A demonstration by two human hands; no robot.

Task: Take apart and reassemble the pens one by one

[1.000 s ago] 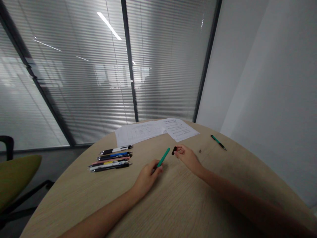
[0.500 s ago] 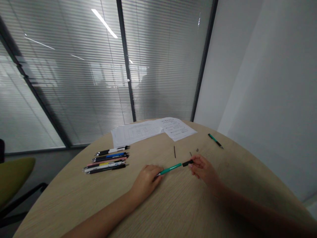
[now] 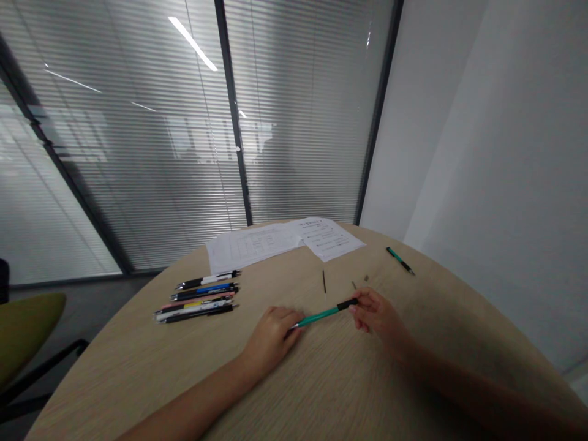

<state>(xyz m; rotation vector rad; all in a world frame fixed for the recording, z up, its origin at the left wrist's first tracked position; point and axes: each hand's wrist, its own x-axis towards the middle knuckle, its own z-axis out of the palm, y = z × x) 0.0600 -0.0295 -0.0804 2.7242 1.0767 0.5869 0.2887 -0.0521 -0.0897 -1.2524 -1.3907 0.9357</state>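
Left hand [image 3: 275, 331]: holds green barrel [image 3: 318, 317], apparently steadying
Right hand [image 3: 373, 309]: pinches black grip [image 3: 346, 304], aligned with barrel
Pens [image 3: 202, 293]: rowed toward tabletop's [image 3: 321, 392] left edge, seemingly for tidiness

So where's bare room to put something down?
Between the left arm and right arm, or between the left arm and the pens. It's crowded by the right hand, with the held pen and small bits, and where the papers lie.

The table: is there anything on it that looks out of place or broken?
Yes. A thin dark stick, a sliver and a tiny dark bit lie loose near the right hand, apart from the row of pens, so they look stray. I cannot tell whether they are broken.
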